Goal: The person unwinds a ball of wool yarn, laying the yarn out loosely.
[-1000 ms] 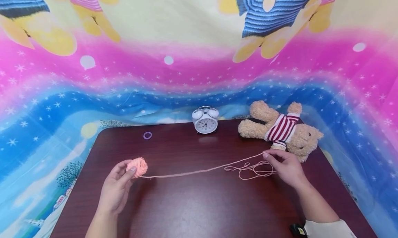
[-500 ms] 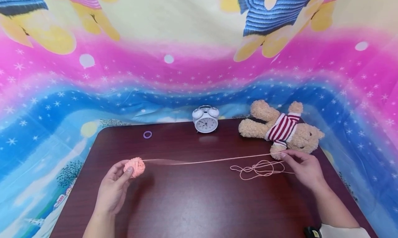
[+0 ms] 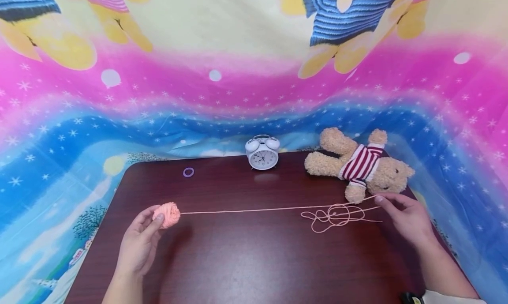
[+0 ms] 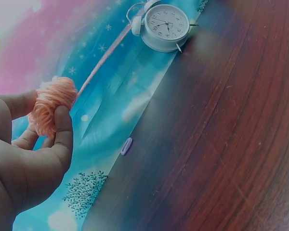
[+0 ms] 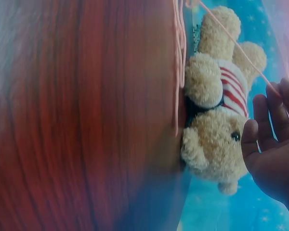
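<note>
My left hand (image 3: 139,240) holds a small ball of peach-coloured yarn (image 3: 168,215) between thumb and fingers, over the left part of the table. In the left wrist view the yarn ball (image 4: 53,106) shows its wound strands. A straight strand of yarn (image 3: 254,210) runs from the ball across to my right hand (image 3: 410,218), which pinches it between thumb and fingertips. Below that hand, loose loops of yarn (image 3: 333,218) lie on the table. The right wrist view shows the strand (image 5: 241,50) passing in front of the teddy bear to the fingers.
A teddy bear (image 3: 359,163) in a striped shirt lies at the back right of the dark wooden table (image 3: 238,260). A white alarm clock (image 3: 263,156) stands at the back middle. At the back left lies a purple ring (image 3: 188,172). A printed cloth (image 3: 222,92) hangs behind.
My right hand has moved right, drawing the strand longer and straighter. The left hand has shifted slightly left with the ball. The loose loops have moved a little to the right.
</note>
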The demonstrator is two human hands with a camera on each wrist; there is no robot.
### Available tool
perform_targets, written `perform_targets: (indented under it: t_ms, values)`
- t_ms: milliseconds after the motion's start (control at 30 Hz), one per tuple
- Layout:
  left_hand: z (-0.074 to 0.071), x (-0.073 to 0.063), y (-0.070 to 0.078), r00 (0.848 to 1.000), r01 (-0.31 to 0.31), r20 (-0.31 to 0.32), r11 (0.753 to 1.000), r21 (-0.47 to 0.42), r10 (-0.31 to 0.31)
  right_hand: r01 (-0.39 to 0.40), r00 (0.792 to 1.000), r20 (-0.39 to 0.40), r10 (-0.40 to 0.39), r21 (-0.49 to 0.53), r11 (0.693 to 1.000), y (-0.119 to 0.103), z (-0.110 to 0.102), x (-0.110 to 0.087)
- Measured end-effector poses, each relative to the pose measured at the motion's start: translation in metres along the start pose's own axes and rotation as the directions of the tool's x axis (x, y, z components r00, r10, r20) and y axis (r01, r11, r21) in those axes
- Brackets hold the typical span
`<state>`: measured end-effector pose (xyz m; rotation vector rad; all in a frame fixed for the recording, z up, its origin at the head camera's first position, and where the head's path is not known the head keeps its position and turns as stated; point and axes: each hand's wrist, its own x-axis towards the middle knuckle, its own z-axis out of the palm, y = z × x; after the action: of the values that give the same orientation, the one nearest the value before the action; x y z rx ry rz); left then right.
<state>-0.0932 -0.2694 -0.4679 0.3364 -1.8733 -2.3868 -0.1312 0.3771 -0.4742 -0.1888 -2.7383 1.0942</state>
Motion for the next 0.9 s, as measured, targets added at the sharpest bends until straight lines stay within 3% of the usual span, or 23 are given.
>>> perform_targets:
  t_ms: [567, 900]
  values:
    - [-0.019, -0.003, 0.001, 0.997, -0.080, -0.023, 0.991, -0.104, 0.078, -0.042, 0.993, -0.106, 0.044, 0.022, 0.999, 0.036, -0.025, -0.001]
    - [-0.028, -0.003, 0.000, 0.992, -0.124, -0.026, 0.981, -0.149, 0.122, -0.131, 0.983, -0.130, 0.127, -0.023, 0.991, 0.053, -0.047, -0.004]
